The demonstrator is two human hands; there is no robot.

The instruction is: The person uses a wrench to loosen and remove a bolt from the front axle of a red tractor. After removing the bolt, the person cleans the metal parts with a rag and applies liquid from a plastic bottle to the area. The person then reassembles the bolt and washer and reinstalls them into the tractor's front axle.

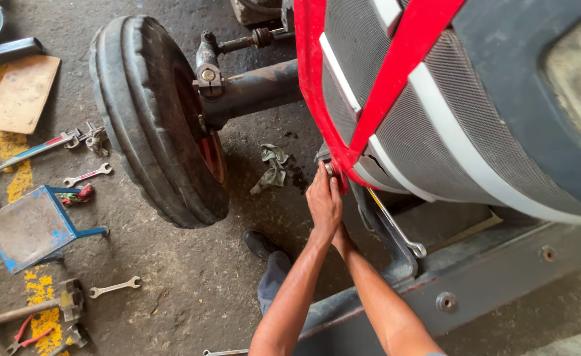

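My left hand (323, 201) reaches up to the lower corner of the red grille frame (311, 79) of a tractor front. Its fingers are closed on a small metal bolt (330, 169) there. My right hand (340, 236) lies just under and behind the left one. Only its wrist and heel show, so its fingers are hidden. A long silver spanner (396, 227) hangs slanted against the dark bumper bracket to the right of my hands. I cannot tell whether it touches my right hand.
A front tyre (148, 118) on its axle (254, 89) stands left of my hands, with a crumpled rag (272, 168) on the floor between. Spanners (114, 287), a hammer (33, 310), pliers (23, 333), a blue stand (30, 227) and a board (21, 92) lie at far left. My shoe (261, 244) is below.
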